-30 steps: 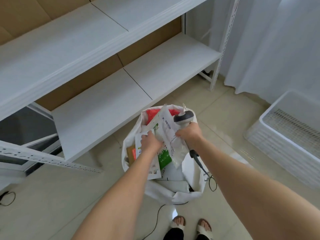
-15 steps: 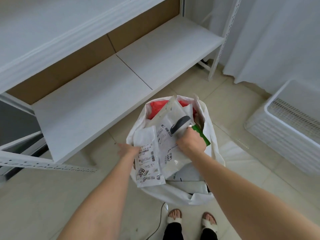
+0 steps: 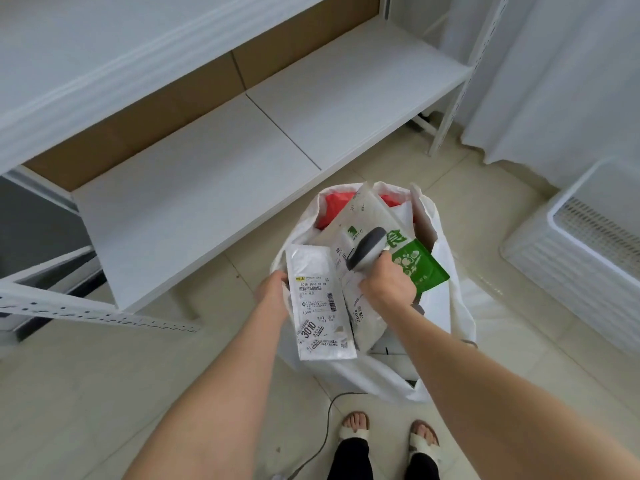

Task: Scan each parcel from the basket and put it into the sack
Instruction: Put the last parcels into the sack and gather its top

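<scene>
While L grip (image 3: 273, 293) holds parcel (image 3: 320, 303), scanner (image 3: 369, 247) beside

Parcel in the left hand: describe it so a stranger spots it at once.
Find the white sack on the floor by the shelf. At its left rim, the left hand holds a silvery parcel. Only its label reads 3010.

The mouth of the sack (image 3: 446, 317) is crowded with parcels: a labelled white parcel (image 3: 320, 306) held over its left edge by the left hand (image 3: 273, 294), a tall pale parcel (image 3: 369, 211) in the middle, a green parcel (image 3: 420, 268) on the right, a red parcel (image 3: 330, 211) at the back. The middle is taken up by the right hand (image 3: 388, 289) and its scanner (image 3: 367, 249). The shelf (image 3: 214, 188) is set near, behind the sack. Bare floor (image 3: 86, 393) is left at the near left, and between sack and basket (image 3: 561, 282)
</scene>
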{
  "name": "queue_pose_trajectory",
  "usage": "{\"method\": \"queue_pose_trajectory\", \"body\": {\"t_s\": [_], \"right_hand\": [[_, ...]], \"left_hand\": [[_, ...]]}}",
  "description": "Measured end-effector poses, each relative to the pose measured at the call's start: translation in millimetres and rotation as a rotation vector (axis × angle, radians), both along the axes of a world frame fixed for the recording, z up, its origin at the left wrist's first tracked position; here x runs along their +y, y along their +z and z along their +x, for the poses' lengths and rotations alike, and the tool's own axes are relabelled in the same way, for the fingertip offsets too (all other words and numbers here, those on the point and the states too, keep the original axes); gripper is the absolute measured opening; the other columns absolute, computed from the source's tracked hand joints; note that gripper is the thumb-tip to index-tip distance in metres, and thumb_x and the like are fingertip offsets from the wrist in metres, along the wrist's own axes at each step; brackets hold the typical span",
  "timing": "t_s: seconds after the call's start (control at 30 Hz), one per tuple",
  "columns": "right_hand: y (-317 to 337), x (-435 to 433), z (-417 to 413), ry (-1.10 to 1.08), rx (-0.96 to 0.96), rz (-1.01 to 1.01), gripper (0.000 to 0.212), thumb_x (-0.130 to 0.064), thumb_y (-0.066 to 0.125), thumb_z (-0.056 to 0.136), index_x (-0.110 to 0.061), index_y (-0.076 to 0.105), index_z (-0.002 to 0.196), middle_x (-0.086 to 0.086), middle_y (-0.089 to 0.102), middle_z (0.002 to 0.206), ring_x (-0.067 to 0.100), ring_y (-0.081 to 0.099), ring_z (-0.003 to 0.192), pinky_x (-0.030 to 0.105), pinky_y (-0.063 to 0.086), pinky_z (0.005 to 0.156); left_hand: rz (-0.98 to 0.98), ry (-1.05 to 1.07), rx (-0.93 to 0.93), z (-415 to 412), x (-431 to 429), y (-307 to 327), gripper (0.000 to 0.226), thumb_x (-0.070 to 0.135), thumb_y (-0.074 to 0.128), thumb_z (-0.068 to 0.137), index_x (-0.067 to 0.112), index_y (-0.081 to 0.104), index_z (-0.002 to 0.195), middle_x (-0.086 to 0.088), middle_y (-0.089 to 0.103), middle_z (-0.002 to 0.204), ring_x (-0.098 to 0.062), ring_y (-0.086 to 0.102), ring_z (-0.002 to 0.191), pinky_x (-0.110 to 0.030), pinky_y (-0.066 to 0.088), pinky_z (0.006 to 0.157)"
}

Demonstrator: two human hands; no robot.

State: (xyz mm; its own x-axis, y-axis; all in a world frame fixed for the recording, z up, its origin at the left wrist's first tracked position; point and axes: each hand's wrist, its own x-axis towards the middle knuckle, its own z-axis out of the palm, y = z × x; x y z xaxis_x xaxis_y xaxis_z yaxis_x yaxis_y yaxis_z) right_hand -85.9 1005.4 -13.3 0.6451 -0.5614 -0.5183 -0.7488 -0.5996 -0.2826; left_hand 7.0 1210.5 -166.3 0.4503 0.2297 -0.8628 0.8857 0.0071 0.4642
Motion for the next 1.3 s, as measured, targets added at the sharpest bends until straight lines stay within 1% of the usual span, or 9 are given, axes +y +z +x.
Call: {"method": "queue_pose_trajectory", "body": {"t_s": [0.2,0.3,0.4,0.5,0.57,0.77,0.97,1.1,1.3], "right_hand": [[-1,7,-5,-0.001,-0.042,0.053,0.035,-0.032,0.059,0.091,-0.015,0.047,0.119,0.006,0.061,0.111,0.029,0.061,0.100,0.037,0.051,0.075],[15,0,-8,0.016,-0.088,0.034,0.040,-0.040,0.058,0.091,-0.015,0.049,0.120,0.006,0.056,0.114,0.028,0.060,0.099,0.037,0.052,0.074],[36,-12,-10,-0.007,-0.139,0.044,0.032,-0.034,0.058,0.091,-0.016,0.051,0.117,0.005,0.055,0.114,0.025,0.060,0.093,0.040,0.056,0.075],[52,-26,-19,-0.089,-0.180,0.043,0.034,-0.028,0.058,0.090,-0.015,0.051,0.121,0.005,0.052,0.120,0.026,0.059,0.097,0.037,0.054,0.071],[59,-39,-28,-0.147,-0.206,0.025,0.036,-0.025,0.059,0.087,-0.015,0.052,0.121,0.007,0.046,0.123,0.028,0.054,0.105,0.036,0.048,0.070],[60,-89,-58,-0.453,-0.244,-0.007,0.038,-0.023,0.058,0.086,-0.017,0.049,0.122,0.010,0.041,0.126,0.031,0.045,0.116,0.040,0.046,0.086],[17,-117,-97,-0.671,-0.031,0.318,0.036,-0.016,0.057,0.087,-0.006,0.052,0.121,0.018,0.046,0.121,0.036,0.049,0.112,0.041,0.049,0.095],[-16,-108,-124,-0.663,-0.072,0.591,0.027,-0.010,0.062,0.083,-0.003,0.051,0.107,0.008,0.046,0.079,0.029,0.053,0.086,0.039,0.048,0.080],[-56,-109,-137,-0.704,-0.143,0.690,0.022,-0.006,0.064,0.078,-0.005,0.058,0.099,0.013,0.054,0.093,0.030,0.054,0.086,0.034,0.043,0.068]], "left_hand": [[0.224,-0.124,-0.116,-25,-20,96,0.047,0.035,0.074,0.076,0.002,0.054,0.103,-0.008,0.061,0.093,-0.024,0.062,0.085,-0.034,0.050,0.077],[0.119,-0.192,0.001,-31,-18,106,0.076,0.053,0.081,0.061,0.002,0.058,0.112,-0.013,0.069,0.101,-0.028,0.069,0.089,-0.042,0.056,0.083],[0.074,-0.177,0.092,-38,-23,115,0.068,0.066,0.062,0.067,0.009,0.063,0.104,-0.007,0.069,0.086,-0.023,0.067,0.072,-0.029,0.054,0.070],[0.208,-0.330,0.054,-54,-42,138,0.025,0.032,0.062,0.087,0.010,0.056,0.096,-0.006,0.062,0.079,-0.020,0.059,0.064,-0.024,0.044,0.056],[0.271,-0.399,0.041,-57,-44,125,0.018,0.010,0.061,0.087,0.004,0.057,0.103,-0.012,0.067,0.092,-0.026,0.066,0.079,-0.031,0.054,0.068],[0.390,-0.359,-0.046,-54,-40,106,0.008,0.005,0.057,0.088,-0.001,0.059,0.094,-0.015,0.066,0.090,-0.030,0.068,0.083,-0.043,0.057,0.081],[-0.020,-0.052,0.012,-63,-35,71,0.069,0.075,0.060,0.065,0.016,0.067,0.099,-0.012,0.072,0.093,-0.033,0.069,0.085,-0.054,0.050,0.088],[-0.257,0.065,0.064,-104,-55,101,0.075,0.080,0.052,0.072,0.017,0.065,0.110,-0.018,0.069,0.107,-0.039,0.064,0.102,-0.063,0.041,0.096],[-0.168,0.075,0.080,-126,-57,76,0.061,0.068,0.063,0.075,0.018,0.065,0.110,-0.011,0.071,0.107,-0.032,0.068,0.098,-0.044,0.055,0.072]]}}
